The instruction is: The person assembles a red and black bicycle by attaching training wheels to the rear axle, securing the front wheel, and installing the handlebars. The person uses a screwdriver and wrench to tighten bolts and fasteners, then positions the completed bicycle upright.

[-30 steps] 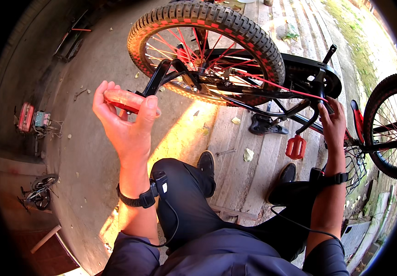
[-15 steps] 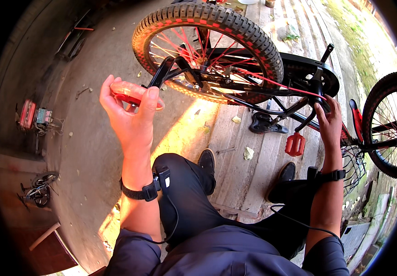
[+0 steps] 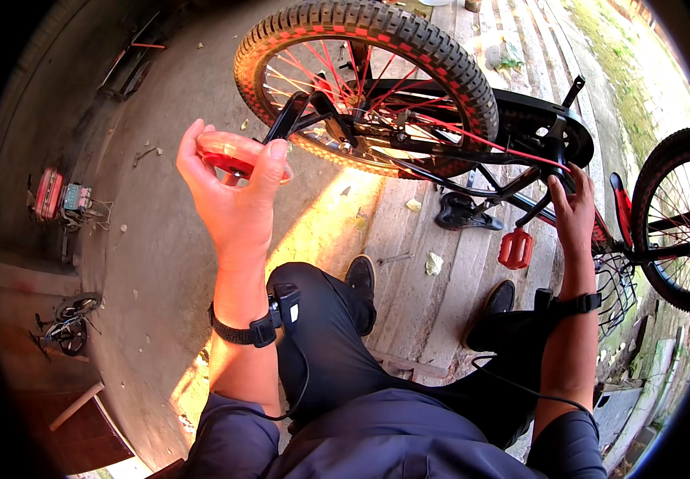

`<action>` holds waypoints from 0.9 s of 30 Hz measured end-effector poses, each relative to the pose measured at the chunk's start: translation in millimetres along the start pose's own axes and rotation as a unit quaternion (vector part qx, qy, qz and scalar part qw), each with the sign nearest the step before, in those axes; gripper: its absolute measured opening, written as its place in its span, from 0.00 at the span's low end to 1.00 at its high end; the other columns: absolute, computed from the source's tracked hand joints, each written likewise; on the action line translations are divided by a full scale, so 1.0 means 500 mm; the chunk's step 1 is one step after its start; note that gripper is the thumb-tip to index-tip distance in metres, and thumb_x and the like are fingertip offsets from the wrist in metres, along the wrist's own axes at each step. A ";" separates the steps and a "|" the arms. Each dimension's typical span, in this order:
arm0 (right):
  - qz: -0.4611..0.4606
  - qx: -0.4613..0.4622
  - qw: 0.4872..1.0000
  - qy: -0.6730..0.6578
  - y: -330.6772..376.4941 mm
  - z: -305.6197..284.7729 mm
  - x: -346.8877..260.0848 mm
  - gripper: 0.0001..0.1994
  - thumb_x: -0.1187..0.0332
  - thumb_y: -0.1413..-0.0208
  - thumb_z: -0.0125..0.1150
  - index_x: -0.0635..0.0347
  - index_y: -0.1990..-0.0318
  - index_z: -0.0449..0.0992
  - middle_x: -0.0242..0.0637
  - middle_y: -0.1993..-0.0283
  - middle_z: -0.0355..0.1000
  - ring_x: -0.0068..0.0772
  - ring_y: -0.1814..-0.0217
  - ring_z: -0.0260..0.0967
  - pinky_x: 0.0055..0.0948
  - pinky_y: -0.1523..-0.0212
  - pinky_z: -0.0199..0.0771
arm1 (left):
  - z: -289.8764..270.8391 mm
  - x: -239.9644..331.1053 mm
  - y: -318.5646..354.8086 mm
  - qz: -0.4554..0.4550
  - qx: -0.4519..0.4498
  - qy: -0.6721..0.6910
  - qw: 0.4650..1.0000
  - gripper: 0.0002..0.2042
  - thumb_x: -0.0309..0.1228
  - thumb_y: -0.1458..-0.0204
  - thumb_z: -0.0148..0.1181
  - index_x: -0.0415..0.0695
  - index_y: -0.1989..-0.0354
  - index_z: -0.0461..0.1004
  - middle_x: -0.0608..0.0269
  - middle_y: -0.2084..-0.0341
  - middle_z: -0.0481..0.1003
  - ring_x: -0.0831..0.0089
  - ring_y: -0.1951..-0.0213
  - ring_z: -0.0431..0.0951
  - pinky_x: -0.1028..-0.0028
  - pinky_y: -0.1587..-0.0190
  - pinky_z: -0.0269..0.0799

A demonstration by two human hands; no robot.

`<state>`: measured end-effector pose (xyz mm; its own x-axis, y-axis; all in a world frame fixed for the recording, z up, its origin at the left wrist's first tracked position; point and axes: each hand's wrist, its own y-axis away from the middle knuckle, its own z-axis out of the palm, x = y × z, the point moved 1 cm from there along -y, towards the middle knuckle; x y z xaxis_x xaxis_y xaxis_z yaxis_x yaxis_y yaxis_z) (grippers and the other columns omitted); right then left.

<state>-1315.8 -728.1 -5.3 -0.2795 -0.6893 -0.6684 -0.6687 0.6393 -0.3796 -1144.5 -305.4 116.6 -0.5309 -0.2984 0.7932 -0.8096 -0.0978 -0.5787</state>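
The left hand (image 3: 233,195) is clamped on the small red wheel (image 3: 237,144) at left, the right hand (image 3: 575,211) around the black frame (image 3: 553,152) at right — uneven force could tip the upturned bicycle (image 3: 441,149).

- No words, numbers or signs can be read anywhere.
- A small white patch (image 3: 294,314) is seen on the black box (image 3: 284,297) of the left wrist strap (image 3: 235,329); any print on it is too small to be made out.
- Red marks are seen on the bike's frame (image 3: 601,233); whether they are lettering cannot be told.
- On the tyre (image 3: 377,22), only red checks are shown.
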 end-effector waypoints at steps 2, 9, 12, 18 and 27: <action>0.018 -0.021 1.000 0.006 0.003 -0.005 -0.003 0.28 0.56 0.39 0.64 0.66 0.39 0.69 0.45 0.41 0.64 0.34 0.48 0.73 0.29 0.50 0.75 | 0.003 0.011 0.001 -0.039 -0.017 0.084 0.996 0.39 0.28 0.52 0.74 0.38 0.37 0.53 0.61 0.56 0.71 0.74 0.55 0.72 0.66 0.46 0.71; 0.006 -0.005 1.000 -0.006 0.002 0.000 0.013 0.27 0.55 0.39 0.64 0.64 0.39 0.69 0.45 0.41 0.65 0.36 0.46 0.71 0.30 0.49 0.74 | -0.001 -0.001 -0.001 -0.061 -0.012 0.160 0.985 0.36 0.30 0.49 0.71 0.36 0.38 0.54 0.59 0.58 0.72 0.75 0.60 0.74 0.69 0.49 0.72; 0.024 -0.006 1.000 -0.008 0.005 -0.005 0.001 0.27 0.54 0.40 0.65 0.62 0.40 0.71 0.45 0.41 0.66 0.38 0.43 0.70 0.32 0.47 0.73 | -0.002 -0.002 -0.002 -0.078 0.006 0.176 0.981 0.35 0.30 0.48 0.71 0.36 0.38 0.54 0.60 0.58 0.72 0.76 0.59 0.74 0.70 0.50 0.72; -0.004 0.007 1.000 -0.004 0.005 -0.002 0.005 0.27 0.54 0.41 0.66 0.63 0.41 0.71 0.45 0.42 0.66 0.37 0.48 0.72 0.30 0.53 0.75 | -0.017 -0.015 0.003 -0.173 -0.054 0.201 0.963 0.26 0.53 0.38 0.55 0.49 0.40 0.62 0.63 0.51 0.70 0.68 0.51 0.74 0.56 0.53 0.75; 0.009 -0.002 1.000 -0.008 0.005 -0.006 0.000 0.27 0.55 0.41 0.66 0.62 0.40 0.71 0.44 0.42 0.66 0.31 0.56 0.73 0.27 0.59 0.75 | -0.053 -0.029 0.162 -0.373 -0.322 0.301 0.816 0.23 0.49 0.33 0.44 0.41 0.49 0.74 0.54 0.64 0.80 0.64 0.66 0.82 0.72 0.69 0.77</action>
<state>-1319.5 -727.6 -4.2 -0.2798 -0.6719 -0.6858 -0.6661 0.6503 -0.3654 -1209.0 -283.8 63.0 0.3012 0.1568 0.9406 -0.8248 0.5377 0.1745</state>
